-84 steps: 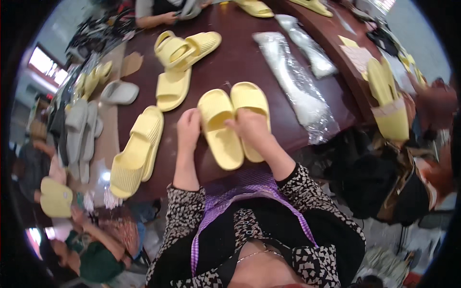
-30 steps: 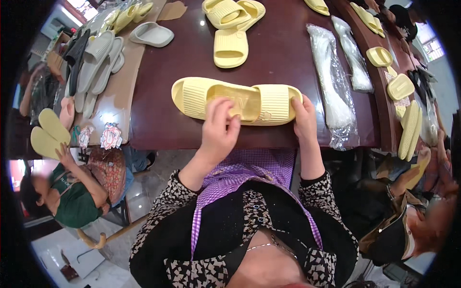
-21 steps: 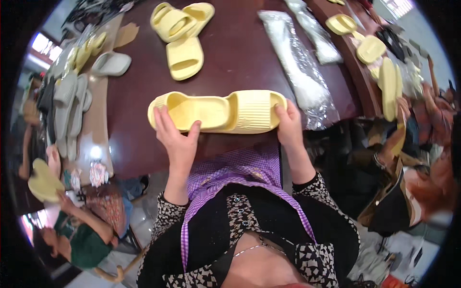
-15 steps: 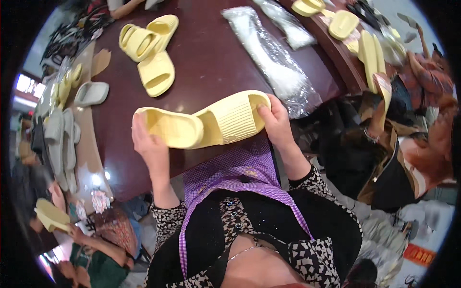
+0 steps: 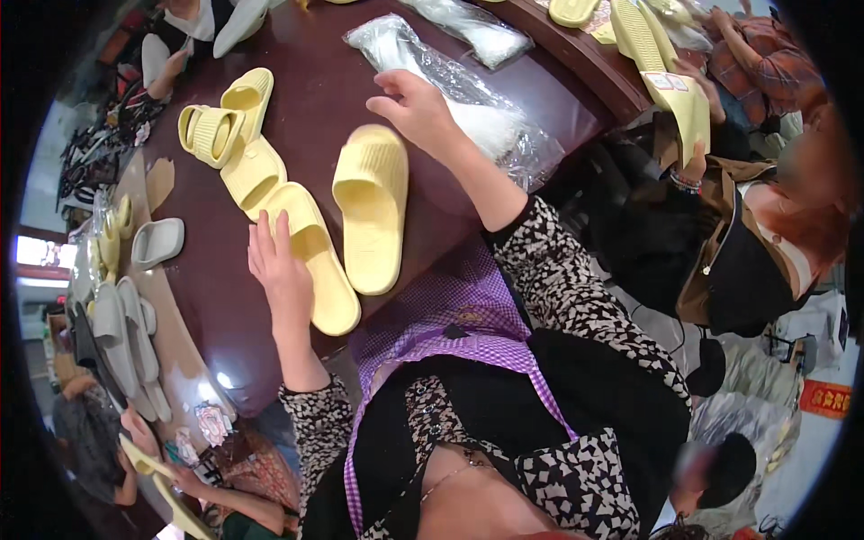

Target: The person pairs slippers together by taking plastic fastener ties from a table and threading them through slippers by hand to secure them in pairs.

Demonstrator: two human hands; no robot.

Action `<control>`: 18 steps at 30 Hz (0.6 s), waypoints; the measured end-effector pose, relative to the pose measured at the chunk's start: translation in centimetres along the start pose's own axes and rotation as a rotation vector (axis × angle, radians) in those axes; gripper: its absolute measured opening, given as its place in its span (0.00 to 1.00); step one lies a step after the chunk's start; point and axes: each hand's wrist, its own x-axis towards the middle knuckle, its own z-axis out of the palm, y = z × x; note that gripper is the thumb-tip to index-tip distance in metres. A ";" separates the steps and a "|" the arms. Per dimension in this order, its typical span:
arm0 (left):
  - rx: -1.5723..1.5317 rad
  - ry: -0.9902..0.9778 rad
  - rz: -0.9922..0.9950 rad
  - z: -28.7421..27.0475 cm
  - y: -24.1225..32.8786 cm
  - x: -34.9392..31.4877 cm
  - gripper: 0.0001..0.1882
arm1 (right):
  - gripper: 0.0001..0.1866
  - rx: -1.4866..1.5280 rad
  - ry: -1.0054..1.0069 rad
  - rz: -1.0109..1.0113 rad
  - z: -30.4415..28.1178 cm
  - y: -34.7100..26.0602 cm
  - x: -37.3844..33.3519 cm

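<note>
Two yellow slippers lie side by side near the table's front edge, with their toe ends away from me. Against the left slipper [image 5: 330,279] rests my left hand [image 5: 283,274], fingers stretched and spread along its outer side near the strap; it grips nothing. The right slipper [image 5: 373,229] has a ribbed strap and is untouched. Beyond it my right hand [image 5: 418,110] is raised over the clear plastic packaging [image 5: 490,126], which has white stuff inside. Its thumb and forefinger are apart and hold nothing; the other fingers are partly hidden.
More yellow slippers [image 5: 249,175] lie in a cluster beyond my left hand. Grey slippers [image 5: 115,328] and a single grey one [image 5: 158,243] sit at the left. A co-worker on the right holds yellow slippers [image 5: 679,103]; another at lower left handles a pale yellow piece [image 5: 144,459].
Both hands gripped the two yellow slippers; now those lie on the table, turned toe-away. My right hand has let go and moved up toward the packaging. My left hand's fingers have spread.
</note>
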 end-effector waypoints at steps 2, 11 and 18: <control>0.004 0.022 -0.068 0.1 0.8 -0.1 0.29 | 0.13 -0.012 0.109 -0.073 0.0 -0.8 -0.8; -0.284 0.012 0.176 -0.7 4.3 -1.6 0.21 | 0.06 -0.395 0.361 -0.053 -10.1 1.2 -13.7; -0.340 -0.210 0.302 3.0 9.3 -1.3 0.19 | 0.09 -0.817 0.184 -0.145 -12.1 5.8 -13.1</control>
